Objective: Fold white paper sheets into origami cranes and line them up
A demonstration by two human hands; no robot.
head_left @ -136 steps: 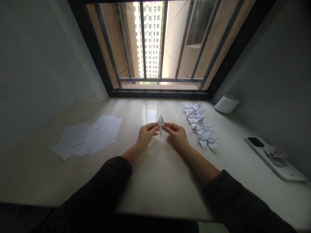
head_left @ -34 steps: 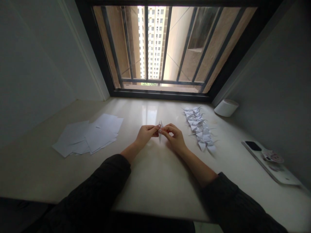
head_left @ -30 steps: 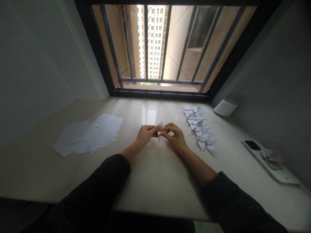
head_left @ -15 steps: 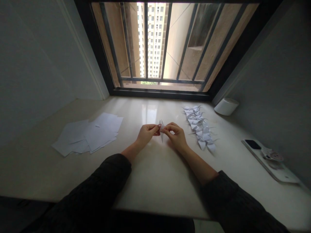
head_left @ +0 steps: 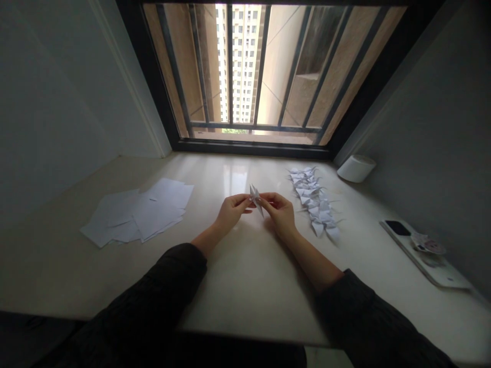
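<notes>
A small folded white paper piece [head_left: 255, 197] is held just above the pale table [head_left: 245, 276] at its middle. My left hand [head_left: 231, 211] pinches its left side with thumb and fingertips. On its right side my right hand [head_left: 280, 210] pinches it the same way. The paper points up and down and leans slightly to the left at the top. Both forearms wear dark sleeves.
A loose spread of white paper sheets [head_left: 138, 214] lies at the left. To the right runs a row of several folded white paper figures [head_left: 315, 204]. A white roll [head_left: 356, 168] sits at the back right, and a phone [head_left: 424, 250] lies by the right wall. A barred window [head_left: 261, 71] faces me.
The folded paper was upright with a broad top 4.5 s ago; it sank between my closing fingers, and now its top shows again, tilted. My hands stayed in place.
</notes>
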